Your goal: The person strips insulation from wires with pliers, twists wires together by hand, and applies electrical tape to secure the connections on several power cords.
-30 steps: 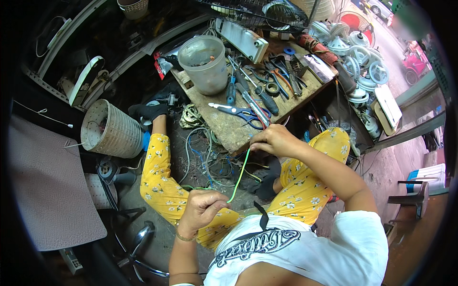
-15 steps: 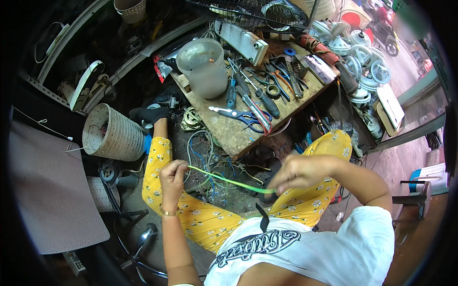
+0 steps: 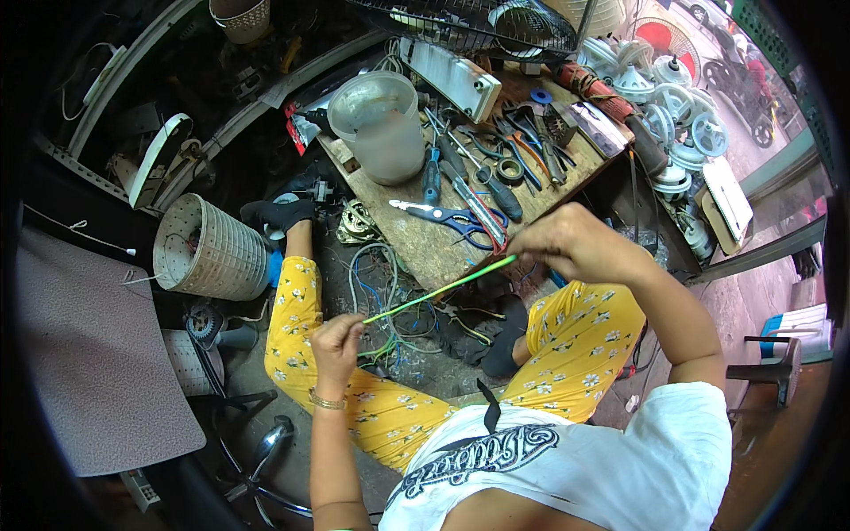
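A thin yellow-green length of wire or sleeving (image 3: pixel 443 290) runs taut and slanting between my hands. My left hand (image 3: pixel 336 347) is closed on its lower end, above my left thigh. My right hand (image 3: pixel 571 246) pinches the upper end, close to the near right edge of the low wooden workbench (image 3: pixel 398 232). Just past that hand on the bench lie blue-handled scissors (image 3: pixel 447 217) and a red and grey utility knife (image 3: pixel 479 212). Below the strand, pliers (image 3: pixel 467 326) and tangled wires (image 3: pixel 385 288) lie on the floor.
The bench also bears a translucent bucket (image 3: pixel 376 93), screwdrivers (image 3: pixel 431 177), a tape roll (image 3: pixel 509 170) and several pliers. A perforated basket (image 3: pixel 208 243) lies tilted at the left, near a grey chair seat (image 3: pixel 97 354). White fan motor parts (image 3: pixel 677 106) are heaped at the back right.
My right hand has moved up and away toward the bench edge, while my left came slightly down and right. The strand now slopes up to the right, and my right knee has shifted.
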`<state>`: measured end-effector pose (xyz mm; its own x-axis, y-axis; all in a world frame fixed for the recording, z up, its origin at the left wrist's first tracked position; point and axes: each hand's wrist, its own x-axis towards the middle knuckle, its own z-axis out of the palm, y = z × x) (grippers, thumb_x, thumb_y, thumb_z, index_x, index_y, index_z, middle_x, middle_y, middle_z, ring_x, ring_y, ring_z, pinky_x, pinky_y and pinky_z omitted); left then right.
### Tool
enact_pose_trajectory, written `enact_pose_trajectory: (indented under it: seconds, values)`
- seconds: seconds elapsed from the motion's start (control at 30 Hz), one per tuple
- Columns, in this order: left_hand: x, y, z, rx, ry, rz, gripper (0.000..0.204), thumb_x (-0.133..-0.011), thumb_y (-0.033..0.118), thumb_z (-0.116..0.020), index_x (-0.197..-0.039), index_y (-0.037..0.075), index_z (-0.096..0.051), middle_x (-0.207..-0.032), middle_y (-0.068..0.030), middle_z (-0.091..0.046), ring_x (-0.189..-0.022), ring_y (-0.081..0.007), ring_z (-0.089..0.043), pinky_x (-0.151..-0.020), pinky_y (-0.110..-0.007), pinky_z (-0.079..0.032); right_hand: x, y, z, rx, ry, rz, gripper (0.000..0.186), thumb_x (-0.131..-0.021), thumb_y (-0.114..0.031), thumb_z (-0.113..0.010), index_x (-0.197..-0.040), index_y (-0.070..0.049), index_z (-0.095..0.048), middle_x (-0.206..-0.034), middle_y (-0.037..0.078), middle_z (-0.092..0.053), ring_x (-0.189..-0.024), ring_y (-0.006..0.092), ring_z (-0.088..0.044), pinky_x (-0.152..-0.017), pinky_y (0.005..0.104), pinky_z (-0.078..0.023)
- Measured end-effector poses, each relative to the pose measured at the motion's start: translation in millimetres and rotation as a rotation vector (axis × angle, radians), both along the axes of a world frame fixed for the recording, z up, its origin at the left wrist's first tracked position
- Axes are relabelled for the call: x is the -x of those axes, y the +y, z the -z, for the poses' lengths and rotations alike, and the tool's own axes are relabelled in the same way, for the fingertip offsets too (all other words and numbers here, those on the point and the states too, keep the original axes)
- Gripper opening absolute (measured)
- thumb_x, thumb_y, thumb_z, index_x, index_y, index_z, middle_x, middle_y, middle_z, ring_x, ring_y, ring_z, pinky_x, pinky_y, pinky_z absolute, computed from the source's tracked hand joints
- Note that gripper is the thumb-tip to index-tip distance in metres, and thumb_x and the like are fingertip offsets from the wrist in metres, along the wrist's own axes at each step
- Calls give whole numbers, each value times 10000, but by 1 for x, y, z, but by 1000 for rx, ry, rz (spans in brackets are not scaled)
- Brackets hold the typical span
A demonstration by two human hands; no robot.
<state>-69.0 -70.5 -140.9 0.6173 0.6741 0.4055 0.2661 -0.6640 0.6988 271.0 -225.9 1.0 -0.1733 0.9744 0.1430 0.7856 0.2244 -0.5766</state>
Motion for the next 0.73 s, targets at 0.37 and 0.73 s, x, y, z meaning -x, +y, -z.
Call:
enact_pose_trajectory:
  seconds: [0.37, 0.73]
  values:
    - [-27, -59, -8, 742, 31, 406, 180, -946, 161, -519, -1009, 24, -618, -729, 53, -476, -592, -39, -416, -528, -201, -360, -11, 75, 10, 0, -82, 16, 276, -892, -276, -579, -876, -13, -663, -760, 180, -638, -730, 326, -628, -664, 414, -465]
    - [-12, -46, -53, 1073, -515, 168, 197, -911, 180, -607, -1068, 105, -514, -883, 30, -485, -552, -44, -362, -462, -193, -290, 71, 35, 93, 759, 523, -412, 368, -969, -274, -473, -1217, -12, -543, -1107, 204, -595, -1093, 292, -560, -965, 410, -406]
